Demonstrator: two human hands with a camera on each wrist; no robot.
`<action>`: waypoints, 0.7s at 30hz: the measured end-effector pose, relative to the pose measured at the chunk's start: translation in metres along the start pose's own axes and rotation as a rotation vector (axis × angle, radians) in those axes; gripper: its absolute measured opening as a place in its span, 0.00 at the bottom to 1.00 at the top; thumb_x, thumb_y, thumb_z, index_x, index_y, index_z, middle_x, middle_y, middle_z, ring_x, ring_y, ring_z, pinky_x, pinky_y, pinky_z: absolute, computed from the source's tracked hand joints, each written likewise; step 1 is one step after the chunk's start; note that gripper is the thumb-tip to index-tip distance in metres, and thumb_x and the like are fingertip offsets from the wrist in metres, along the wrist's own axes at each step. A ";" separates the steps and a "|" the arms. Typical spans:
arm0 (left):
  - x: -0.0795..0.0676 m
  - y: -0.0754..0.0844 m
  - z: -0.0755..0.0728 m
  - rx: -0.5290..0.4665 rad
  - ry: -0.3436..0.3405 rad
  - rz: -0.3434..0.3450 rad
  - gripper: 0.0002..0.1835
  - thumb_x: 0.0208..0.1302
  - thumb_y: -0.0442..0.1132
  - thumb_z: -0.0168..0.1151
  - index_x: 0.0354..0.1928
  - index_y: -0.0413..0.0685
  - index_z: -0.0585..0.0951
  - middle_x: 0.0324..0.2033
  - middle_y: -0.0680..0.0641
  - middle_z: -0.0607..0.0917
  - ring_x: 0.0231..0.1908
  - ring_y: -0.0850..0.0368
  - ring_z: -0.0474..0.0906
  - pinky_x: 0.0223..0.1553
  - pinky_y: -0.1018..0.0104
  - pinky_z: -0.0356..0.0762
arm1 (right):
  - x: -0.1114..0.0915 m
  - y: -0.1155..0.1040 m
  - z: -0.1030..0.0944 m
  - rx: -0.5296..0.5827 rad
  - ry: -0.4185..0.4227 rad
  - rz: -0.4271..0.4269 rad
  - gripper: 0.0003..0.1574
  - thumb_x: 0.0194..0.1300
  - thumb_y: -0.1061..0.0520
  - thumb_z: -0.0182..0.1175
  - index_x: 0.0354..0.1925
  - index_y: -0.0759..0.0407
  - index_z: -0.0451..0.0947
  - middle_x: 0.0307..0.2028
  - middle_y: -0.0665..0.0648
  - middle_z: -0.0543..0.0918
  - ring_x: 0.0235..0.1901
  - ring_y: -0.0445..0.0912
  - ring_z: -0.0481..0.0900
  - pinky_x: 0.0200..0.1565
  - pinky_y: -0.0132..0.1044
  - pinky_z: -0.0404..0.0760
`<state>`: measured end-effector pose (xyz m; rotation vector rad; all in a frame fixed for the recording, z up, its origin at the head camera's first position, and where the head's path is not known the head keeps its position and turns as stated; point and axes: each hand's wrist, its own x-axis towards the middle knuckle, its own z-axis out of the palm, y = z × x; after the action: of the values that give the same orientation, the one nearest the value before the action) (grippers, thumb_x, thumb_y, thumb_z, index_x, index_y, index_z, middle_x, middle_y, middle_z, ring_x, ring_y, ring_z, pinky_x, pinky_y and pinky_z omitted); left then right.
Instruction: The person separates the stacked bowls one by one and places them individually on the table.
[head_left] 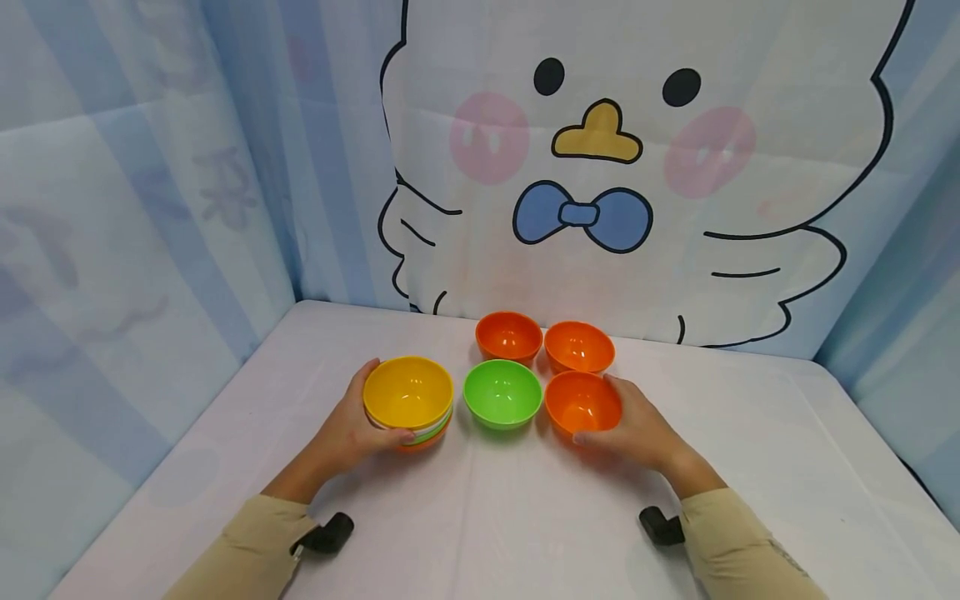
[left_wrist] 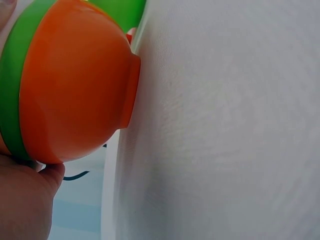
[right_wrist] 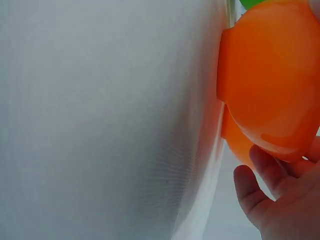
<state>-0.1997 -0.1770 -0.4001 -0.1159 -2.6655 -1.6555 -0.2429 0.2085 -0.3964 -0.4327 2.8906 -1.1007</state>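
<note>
Sleeves (head_left: 240, 550) of beige cloth come in over the near part of the worktop (head_left: 480, 517), wrists turned inward. Left hand (head_left: 352, 433) grips a nested stack left of the middle, its thumb across the near side and its fingers round the left side; from the top come a yellow bowl (head_left: 408, 393), a white bowl (head_left: 429, 430), a green layer and an orange layer. Right hand (head_left: 639, 425) holds an orange bowl (head_left: 582, 402) between a thumb at the near wall and fingers at the right-hand rim. Just between the two hands stands a light green bowl (head_left: 502, 394); two further orange bowls (head_left: 508, 335) sit side by side near the worktop's far edge.

From the left wrist, the stack's lowest bowl shows a rounded wall and a narrow foot ring, hidden from the head camera; whether that foot touches the worktop cannot be told. From the right wrist, curved fingers appear against the held bowl's underside, one set apart from the others. The bowls are smooth and glossy, plastic-looking; the worktop's white covering has a fine weave. Behind its far edge hangs a creased curtain (head_left: 577, 283) printed with a cartoon figure.
</note>
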 end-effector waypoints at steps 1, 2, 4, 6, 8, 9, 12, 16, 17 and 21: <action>0.000 0.000 0.000 -0.001 0.001 0.002 0.64 0.32 0.55 0.75 0.68 0.50 0.43 0.62 0.44 0.58 0.57 0.47 0.59 0.56 0.51 0.61 | 0.001 0.000 0.000 0.000 -0.002 0.004 0.61 0.39 0.36 0.69 0.64 0.59 0.53 0.54 0.56 0.65 0.50 0.51 0.66 0.46 0.51 0.72; 0.000 0.000 0.000 -0.002 0.001 0.001 0.64 0.31 0.55 0.75 0.68 0.51 0.43 0.62 0.44 0.58 0.57 0.48 0.59 0.56 0.51 0.60 | 0.002 0.000 0.000 0.001 -0.004 0.006 0.62 0.39 0.36 0.69 0.64 0.59 0.53 0.55 0.57 0.65 0.50 0.51 0.66 0.46 0.51 0.72; 0.000 -0.001 0.000 0.000 0.002 0.002 0.64 0.31 0.55 0.75 0.68 0.51 0.43 0.62 0.44 0.58 0.57 0.48 0.59 0.56 0.51 0.60 | 0.003 0.000 0.001 0.002 -0.009 0.011 0.62 0.39 0.37 0.69 0.65 0.60 0.52 0.55 0.57 0.65 0.51 0.52 0.66 0.47 0.51 0.71; 0.001 -0.001 0.000 0.004 0.003 0.002 0.64 0.31 0.55 0.75 0.68 0.51 0.44 0.62 0.44 0.58 0.58 0.48 0.59 0.57 0.51 0.60 | 0.004 0.000 0.001 0.000 -0.014 0.015 0.63 0.39 0.37 0.69 0.65 0.61 0.51 0.55 0.57 0.65 0.51 0.52 0.66 0.47 0.51 0.71; 0.001 -0.001 0.000 0.007 0.004 0.001 0.64 0.31 0.55 0.76 0.68 0.51 0.44 0.62 0.44 0.58 0.58 0.48 0.59 0.57 0.51 0.60 | 0.005 0.000 0.001 -0.001 -0.014 0.015 0.64 0.39 0.37 0.69 0.65 0.61 0.50 0.55 0.58 0.65 0.51 0.52 0.66 0.47 0.51 0.71; 0.001 -0.001 0.000 0.008 0.003 0.001 0.64 0.31 0.55 0.76 0.68 0.51 0.44 0.62 0.44 0.58 0.58 0.48 0.59 0.57 0.51 0.60 | 0.005 0.000 0.001 0.000 -0.014 0.013 0.64 0.39 0.37 0.69 0.65 0.61 0.50 0.55 0.58 0.65 0.51 0.52 0.66 0.47 0.51 0.71; 0.001 -0.001 0.000 0.007 0.002 0.003 0.64 0.31 0.55 0.76 0.68 0.51 0.43 0.63 0.44 0.57 0.58 0.48 0.59 0.57 0.51 0.60 | 0.005 0.000 0.001 0.005 -0.017 0.006 0.64 0.39 0.37 0.69 0.66 0.61 0.50 0.56 0.58 0.65 0.51 0.52 0.66 0.48 0.51 0.71; 0.001 -0.002 0.000 0.008 0.003 0.009 0.64 0.31 0.55 0.75 0.68 0.51 0.43 0.63 0.44 0.57 0.58 0.48 0.59 0.57 0.51 0.59 | 0.005 0.000 0.001 0.012 -0.025 0.012 0.66 0.40 0.36 0.69 0.66 0.63 0.47 0.58 0.59 0.62 0.53 0.53 0.65 0.49 0.53 0.70; 0.001 -0.001 -0.001 0.009 0.003 0.009 0.64 0.31 0.56 0.75 0.68 0.51 0.44 0.63 0.44 0.57 0.58 0.48 0.59 0.57 0.51 0.59 | 0.005 0.000 0.000 0.015 -0.026 0.016 0.67 0.40 0.36 0.69 0.67 0.63 0.46 0.59 0.60 0.61 0.54 0.54 0.64 0.49 0.53 0.69; 0.000 0.000 -0.002 0.013 -0.002 0.015 0.64 0.31 0.56 0.75 0.68 0.50 0.44 0.63 0.44 0.57 0.58 0.48 0.59 0.57 0.51 0.60 | 0.004 -0.003 -0.002 -0.009 -0.019 0.016 0.68 0.41 0.36 0.68 0.67 0.65 0.43 0.62 0.64 0.56 0.57 0.57 0.60 0.50 0.57 0.67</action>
<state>-0.2002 -0.1785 -0.3998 -0.1372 -2.6690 -1.6346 -0.2464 0.2068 -0.3922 -0.4173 2.8788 -1.0756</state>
